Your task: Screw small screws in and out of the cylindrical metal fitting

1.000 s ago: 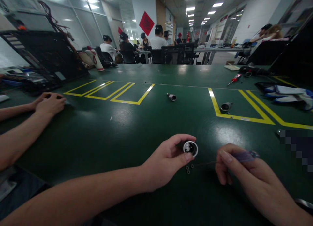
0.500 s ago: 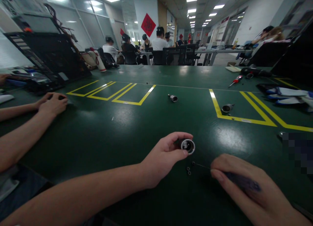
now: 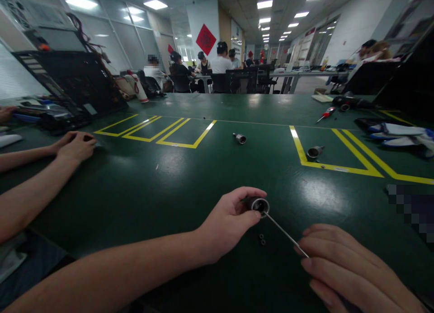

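My left hand point(image 3: 227, 225) is closed around a hollow metal cup-shaped part point(image 3: 266, 202), its open rim turned toward me. Dark details show inside the cup, too small to make out. My right hand point(image 3: 356, 268) grips a thin-shafted screwdriver point(image 3: 285, 231); its handle is hidden by the fingers. The shaft slants up to the left, and its tip is inside the cup's mouth. On the green table just below the cup lie small dark nuts point(image 3: 262, 242).
Similar metal parts lie farther off, one mid-table point(image 3: 241, 138) and one inside yellow tape point(image 3: 315, 152). A red-handled screwdriver point(image 3: 327, 114) and gloves point(image 3: 400, 134) are at the right. Another person's hands point(image 3: 77, 146) work at the left.
My right hand has brought the screwdriver tip up from beside the nuts into the cup's mouth. One small nut near the tip no longer shows on the table. My left hand stays nearly still.
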Action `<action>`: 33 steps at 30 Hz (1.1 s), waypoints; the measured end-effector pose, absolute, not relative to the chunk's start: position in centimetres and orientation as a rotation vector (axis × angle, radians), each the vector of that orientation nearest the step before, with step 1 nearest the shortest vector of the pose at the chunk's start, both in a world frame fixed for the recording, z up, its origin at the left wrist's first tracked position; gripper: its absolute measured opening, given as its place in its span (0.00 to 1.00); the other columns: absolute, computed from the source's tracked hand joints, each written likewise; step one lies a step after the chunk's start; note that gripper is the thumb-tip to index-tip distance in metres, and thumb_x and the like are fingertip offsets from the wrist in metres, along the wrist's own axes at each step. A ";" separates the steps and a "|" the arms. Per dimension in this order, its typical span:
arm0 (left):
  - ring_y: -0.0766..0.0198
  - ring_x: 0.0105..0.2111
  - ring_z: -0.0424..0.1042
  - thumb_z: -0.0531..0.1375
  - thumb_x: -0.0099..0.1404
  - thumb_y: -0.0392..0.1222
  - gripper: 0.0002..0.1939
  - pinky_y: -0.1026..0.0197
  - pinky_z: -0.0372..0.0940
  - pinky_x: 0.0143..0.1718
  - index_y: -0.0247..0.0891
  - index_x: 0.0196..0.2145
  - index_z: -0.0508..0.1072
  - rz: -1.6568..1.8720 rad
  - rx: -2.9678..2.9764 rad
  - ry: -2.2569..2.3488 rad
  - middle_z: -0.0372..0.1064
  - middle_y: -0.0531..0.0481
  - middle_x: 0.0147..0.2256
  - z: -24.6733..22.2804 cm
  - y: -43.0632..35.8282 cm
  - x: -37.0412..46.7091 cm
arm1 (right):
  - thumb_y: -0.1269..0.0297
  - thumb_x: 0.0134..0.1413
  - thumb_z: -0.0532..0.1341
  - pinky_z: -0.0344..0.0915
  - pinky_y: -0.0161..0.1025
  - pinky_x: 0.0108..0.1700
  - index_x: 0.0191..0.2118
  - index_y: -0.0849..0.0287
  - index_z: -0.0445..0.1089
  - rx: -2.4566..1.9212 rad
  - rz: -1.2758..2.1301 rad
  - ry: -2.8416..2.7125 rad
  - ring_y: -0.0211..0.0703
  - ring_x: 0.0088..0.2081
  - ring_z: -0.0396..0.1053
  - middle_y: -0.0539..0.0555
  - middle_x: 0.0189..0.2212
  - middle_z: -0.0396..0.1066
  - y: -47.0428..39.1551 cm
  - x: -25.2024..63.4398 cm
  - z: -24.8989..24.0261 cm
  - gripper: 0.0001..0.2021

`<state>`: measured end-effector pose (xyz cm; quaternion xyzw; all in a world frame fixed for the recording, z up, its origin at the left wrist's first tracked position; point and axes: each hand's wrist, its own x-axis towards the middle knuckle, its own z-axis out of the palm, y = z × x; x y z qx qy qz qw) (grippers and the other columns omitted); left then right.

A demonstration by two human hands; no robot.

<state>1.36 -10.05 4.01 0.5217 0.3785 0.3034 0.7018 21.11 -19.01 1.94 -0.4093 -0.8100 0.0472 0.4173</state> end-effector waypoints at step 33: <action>0.59 0.44 0.69 0.59 0.56 0.34 0.16 0.52 0.62 0.49 0.37 0.44 0.69 0.750 1.215 0.928 0.70 0.46 0.42 3.5 -9.4 1.6 | 0.67 0.57 0.53 0.68 0.29 0.22 0.26 0.54 0.67 -1.046 0.365 -2.089 0.37 0.23 0.71 0.49 0.19 0.70 -17.4 19.3 4.0 0.11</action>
